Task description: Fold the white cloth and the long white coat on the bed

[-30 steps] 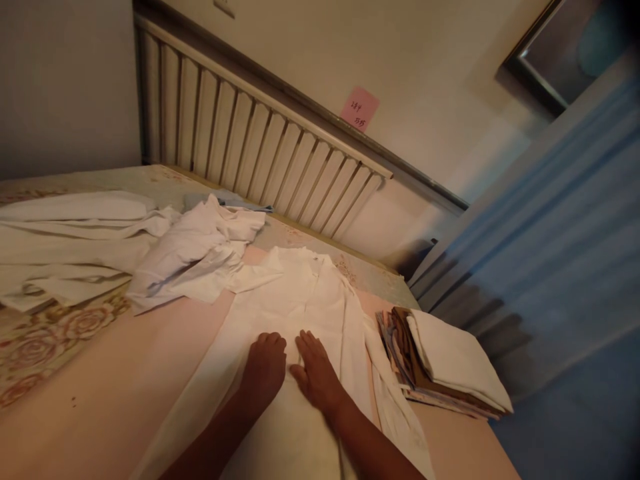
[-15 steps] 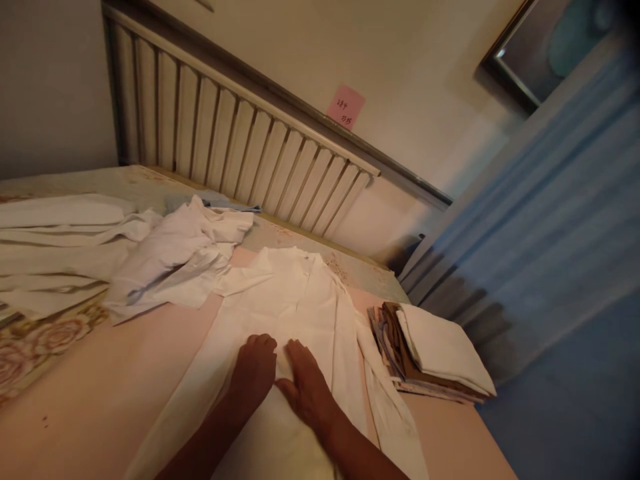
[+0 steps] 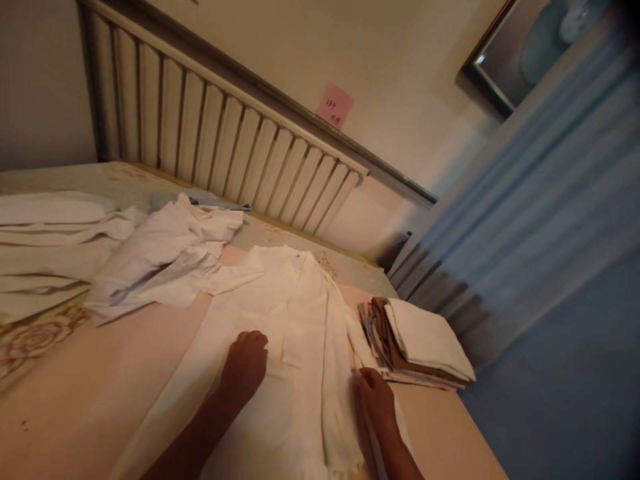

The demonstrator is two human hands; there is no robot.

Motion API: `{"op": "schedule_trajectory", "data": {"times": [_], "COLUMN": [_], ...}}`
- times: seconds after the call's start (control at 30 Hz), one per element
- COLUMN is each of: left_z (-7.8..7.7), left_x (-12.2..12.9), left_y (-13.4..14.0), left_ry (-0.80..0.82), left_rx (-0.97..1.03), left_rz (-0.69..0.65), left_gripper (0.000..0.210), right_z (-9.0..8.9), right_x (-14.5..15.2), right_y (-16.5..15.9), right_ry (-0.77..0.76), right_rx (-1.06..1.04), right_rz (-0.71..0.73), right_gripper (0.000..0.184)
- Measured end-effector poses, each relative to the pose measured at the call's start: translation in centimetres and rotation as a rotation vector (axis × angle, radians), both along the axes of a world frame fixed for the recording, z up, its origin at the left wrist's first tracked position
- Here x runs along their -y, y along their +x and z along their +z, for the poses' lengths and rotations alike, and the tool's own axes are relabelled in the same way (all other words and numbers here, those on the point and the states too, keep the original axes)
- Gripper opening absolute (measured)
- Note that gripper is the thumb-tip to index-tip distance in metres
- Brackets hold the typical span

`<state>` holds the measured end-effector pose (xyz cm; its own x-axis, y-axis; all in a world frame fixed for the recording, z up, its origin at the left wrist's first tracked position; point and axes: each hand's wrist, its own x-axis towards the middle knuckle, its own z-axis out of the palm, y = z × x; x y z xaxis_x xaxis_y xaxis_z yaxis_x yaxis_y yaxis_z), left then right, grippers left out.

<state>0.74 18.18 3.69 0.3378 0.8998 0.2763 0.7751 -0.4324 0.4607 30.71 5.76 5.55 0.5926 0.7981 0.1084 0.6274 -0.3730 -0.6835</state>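
Note:
A long white shirt lies spread out, its collar pointing away from me. My left hand rests on the middle of the shirt, palm down, with its fingers together and slightly bent. Off to the right, my right hand is at the shirt's side edge, by a long white sleeve. Its thumb and forefinger are brought together on the cloth there. Part of that sleeve is hidden under the hand and forearm.
Folded clothes form a stack to the right, a white piece on top. Crumpled white garments lie at the left on the pink cover. Behind are a radiator and a pink note; a blue curtain hangs at right.
My right hand has moved from the shirt's middle, beside my left hand, rightward to the side edge and sleeve. My left hand has stayed on the shirt. The view has turned slightly right.

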Motion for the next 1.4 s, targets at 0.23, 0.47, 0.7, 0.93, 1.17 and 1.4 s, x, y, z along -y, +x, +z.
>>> {"op": "schedule_trajectory", "data": {"times": [0.23,0.47,0.7,0.93,1.17,1.4], "left_z": [0.2,-0.2,0.2,0.5,0.7,0.5], "left_x": [0.1,-0.1,0.1,0.2,0.3,0.3], "left_y": [-0.1,-0.1,-0.1,-0.2,-0.2,-0.2], "left_ry": [0.022,0.010,-0.001,0.003,-0.009,-0.012], "left_rx": [0.017,0.012,-0.011,-0.003,0.006,-0.016], "left_rz": [-0.003,-0.006,-0.015,-0.017,-0.012,-0.010], "left_gripper": [0.018,0.018,0.017,0.017,0.017,0.016], "right_z": [-1.4,-1.4,-1.4,-1.4,-1.2,-0.8], "right_x": [2.0,2.9,4.6,5.0,5.0,5.5], "right_y": [1.1,-0.2,-2.3,-3.3,-3.9,-2.4], "right_ry": [-0.181,-0.329,-0.435,-0.282,-0.263,-0.118], "right_rx": [0.102,0.047,-0.178,0.060,0.095,0.054], "right_rz": [0.034,0.071,0.101,0.108,0.144,-0.095], "right_gripper": [0.022,0.021,0.022,0.015,0.013,0.013]}}
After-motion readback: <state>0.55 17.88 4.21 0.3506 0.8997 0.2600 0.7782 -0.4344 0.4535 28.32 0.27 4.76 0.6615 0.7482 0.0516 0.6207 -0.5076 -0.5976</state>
